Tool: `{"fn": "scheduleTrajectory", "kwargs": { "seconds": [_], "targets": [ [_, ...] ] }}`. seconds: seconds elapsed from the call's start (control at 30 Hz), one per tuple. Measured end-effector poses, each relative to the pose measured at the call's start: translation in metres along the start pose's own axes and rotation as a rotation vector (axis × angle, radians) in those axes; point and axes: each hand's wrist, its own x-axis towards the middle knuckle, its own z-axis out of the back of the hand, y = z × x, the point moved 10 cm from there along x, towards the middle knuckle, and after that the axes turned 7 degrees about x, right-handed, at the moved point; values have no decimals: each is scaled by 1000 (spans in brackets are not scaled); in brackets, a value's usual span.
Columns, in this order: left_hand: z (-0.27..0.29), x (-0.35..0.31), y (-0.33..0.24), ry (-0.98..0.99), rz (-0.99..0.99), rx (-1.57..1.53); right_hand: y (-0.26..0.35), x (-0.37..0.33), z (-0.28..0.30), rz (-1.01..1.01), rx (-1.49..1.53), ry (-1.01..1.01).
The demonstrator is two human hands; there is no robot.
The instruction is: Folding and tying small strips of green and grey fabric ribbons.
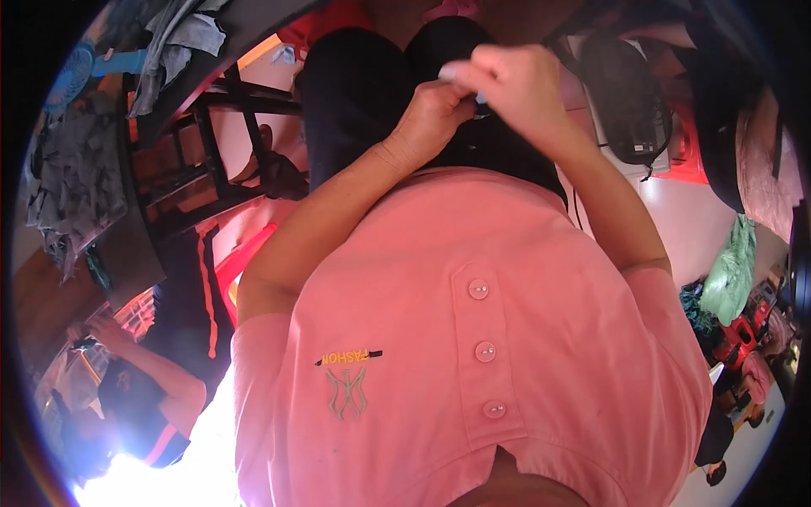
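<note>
Only readable bit I can spot is one short word in yellow lettering on the pink shirt, upside down from here, with a greyish curvy emblem just under it in the view. The tiny pale label on the dark bag-like thing? Way too small, sorry.

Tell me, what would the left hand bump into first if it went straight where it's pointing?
Probably the right hand: the left hand points toward it. They overlap in this view, so I can't tell how near they really are.
</note>
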Motion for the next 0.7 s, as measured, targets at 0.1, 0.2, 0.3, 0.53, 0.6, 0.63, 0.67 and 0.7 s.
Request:
{"fn": "scheduleTrajectory", "kwargs": {
  "seconds": [0.1,0.2,0.3,0.53,0.6,0.63,0.67,0.7],
  "targets": [
    [-7,5,-29,97,-245,346,-73,5,1,-214,-34,-44],
    [18,-4,-12,-45,-37,124,-82,7,-21,-320,-28,65],
    [13,-8,-47,-67,-216,128,-89,13,-47,-411,66,176],
    [52,-7,36,-340,341,-107,-32,25,12,5,6,-301],
    [57,-10,30,-358,297,-164,-19,16,23,32,94,-298],
    [54,-10,26,-354,295,-165,-22,9,11,-32,162,-175],
    [48,-7,21,-357,303,-150,-28,1,-5,-91,228,-50],
    [44,-5,18,-360,311,-136,-34,-11,-25,-155,351,50]
  ]
}}
